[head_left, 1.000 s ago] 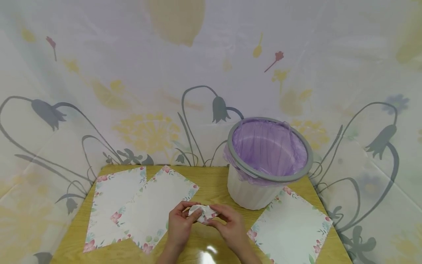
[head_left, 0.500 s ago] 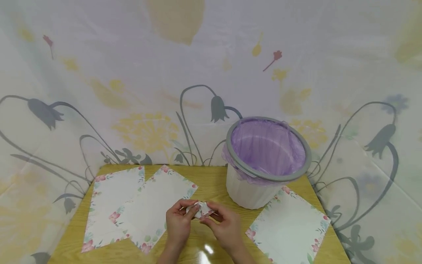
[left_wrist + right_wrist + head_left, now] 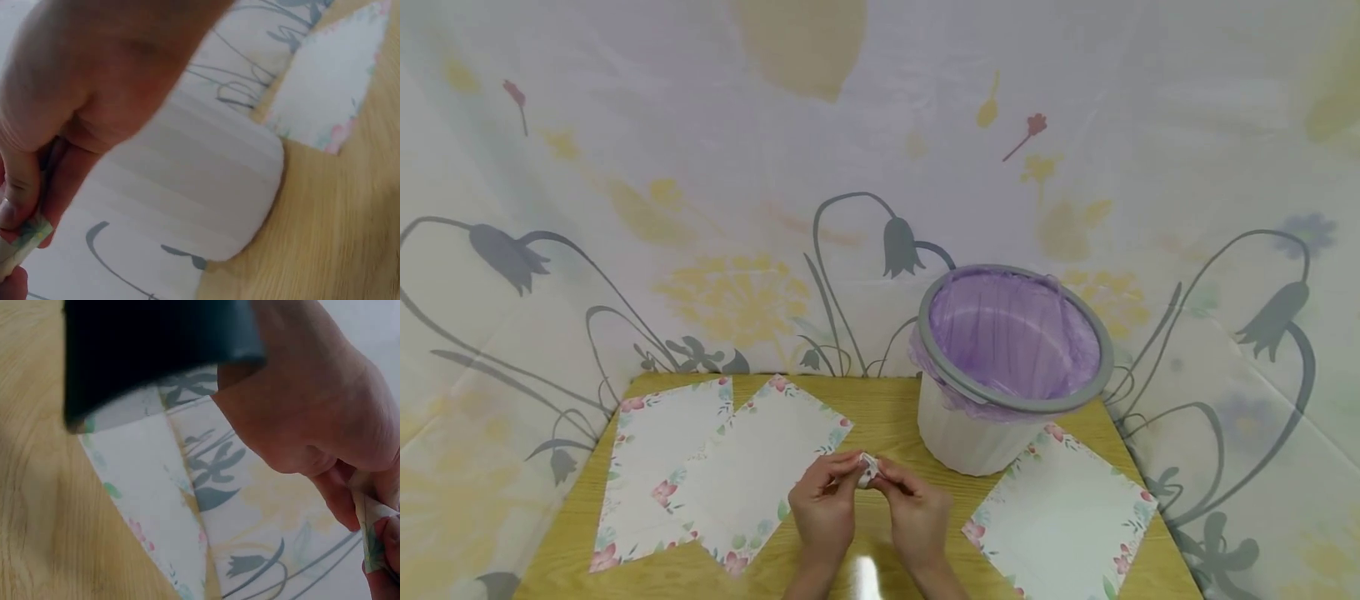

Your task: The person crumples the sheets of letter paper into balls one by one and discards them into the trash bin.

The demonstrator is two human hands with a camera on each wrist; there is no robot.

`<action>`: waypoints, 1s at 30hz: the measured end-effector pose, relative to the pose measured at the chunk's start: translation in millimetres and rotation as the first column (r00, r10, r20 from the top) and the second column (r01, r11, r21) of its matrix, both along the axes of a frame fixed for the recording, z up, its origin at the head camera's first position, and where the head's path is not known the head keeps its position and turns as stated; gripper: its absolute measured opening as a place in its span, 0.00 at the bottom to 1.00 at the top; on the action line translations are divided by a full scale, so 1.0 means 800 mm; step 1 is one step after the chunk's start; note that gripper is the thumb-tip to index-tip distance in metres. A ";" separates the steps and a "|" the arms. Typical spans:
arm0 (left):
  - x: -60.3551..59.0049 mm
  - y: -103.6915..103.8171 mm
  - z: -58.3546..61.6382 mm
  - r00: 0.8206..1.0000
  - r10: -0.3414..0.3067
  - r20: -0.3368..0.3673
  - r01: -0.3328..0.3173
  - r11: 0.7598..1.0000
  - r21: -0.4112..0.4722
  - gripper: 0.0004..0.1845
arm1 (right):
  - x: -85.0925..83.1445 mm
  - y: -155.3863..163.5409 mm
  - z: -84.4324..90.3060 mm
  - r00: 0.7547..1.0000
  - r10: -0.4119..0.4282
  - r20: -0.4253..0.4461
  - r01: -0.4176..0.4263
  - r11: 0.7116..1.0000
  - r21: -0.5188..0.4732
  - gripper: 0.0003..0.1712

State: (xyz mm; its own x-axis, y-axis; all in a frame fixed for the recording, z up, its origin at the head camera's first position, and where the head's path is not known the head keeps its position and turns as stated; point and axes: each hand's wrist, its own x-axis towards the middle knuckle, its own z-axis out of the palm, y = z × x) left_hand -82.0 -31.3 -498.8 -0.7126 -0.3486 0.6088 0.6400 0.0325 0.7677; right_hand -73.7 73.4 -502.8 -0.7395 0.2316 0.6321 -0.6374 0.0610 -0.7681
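**Two hands compress one paper wad above the near table edge**

Both hands meet at the near centre of the wooden table (image 3: 880,408). The left hand (image 3: 824,508) and the right hand (image 3: 917,512) have their fingers curled inward, pinching a small crumpled paper wad (image 3: 868,471) between the fingertips. Only a small white part of the wad, with floral print, shows between the fingers.

In the left wrist view, the left hand's thumb and fingers clamp a folded, flower-printed paper edge (image 3: 22,240). In the right wrist view, the right hand's fingers grip the same printed paper (image 3: 374,534).

Surrounding items:
- Two flat floral-bordered sheets (image 3: 730,467) overlap on the left side of the table; the nearer one lies just beside the left hand.
- One more floral-bordered sheet (image 3: 1063,517) lies flat at the near right.
- One white bin (image 3: 970,433) with a grey rim and purple liner (image 3: 1011,333) stands at the far right, beyond the right hand.
- A flower-patterned curtain (image 3: 700,208) hangs behind the table.
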 end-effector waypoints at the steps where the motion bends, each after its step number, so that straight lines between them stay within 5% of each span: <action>1: 0.000 0.001 -0.001 1.000 -0.009 -0.021 0.009 1.000 -0.015 0.12 | 0.000 0.000 0.000 1.000 -0.002 0.002 0.002 1.000 -0.010 0.11; 6: 0.001 0.002 -0.006 0.989 -0.023 -0.146 -0.002 0.985 -0.171 0.15 | 0.000 0.004 0.003 0.999 -0.016 0.041 0.019 0.998 -0.059 0.10; 12: -0.004 0.009 -0.014 0.946 0.075 -0.315 -0.188 0.920 -0.345 0.07 | -0.003 0.004 0.003 0.997 -0.062 0.052 0.065 0.997 -0.043 0.10; 15: -0.005 0.011 -0.017 0.937 0.101 -0.335 -0.231 0.897 -0.377 0.09 | -0.005 0.003 0.002 0.992 -0.091 0.088 0.095 0.995 -0.040 0.09; 20: -0.004 0.010 -0.014 0.980 0.033 -0.196 -0.097 0.940 -0.326 0.17 | -0.009 0.008 -0.001 0.991 -0.081 0.108 0.086 0.995 -0.047 0.09; 24: -0.001 0.006 -0.005 0.992 -0.111 -0.056 0.101 0.982 -0.160 0.18 | -0.012 0.015 -0.002 0.996 -0.014 0.090 0.021 0.996 -0.085 0.10; 27: 0.003 0.002 0.005 0.963 -0.263 0.053 0.263 0.965 0.004 0.16 | -0.015 0.022 -0.002 0.997 0.054 0.054 -0.048 0.993 -0.111 0.10; 30: 0.003 -0.003 0.015 0.901 -0.390 0.189 0.377 0.921 0.101 0.18 | -0.019 0.029 0.002 0.991 0.133 0.025 -0.128 0.983 -0.134 0.09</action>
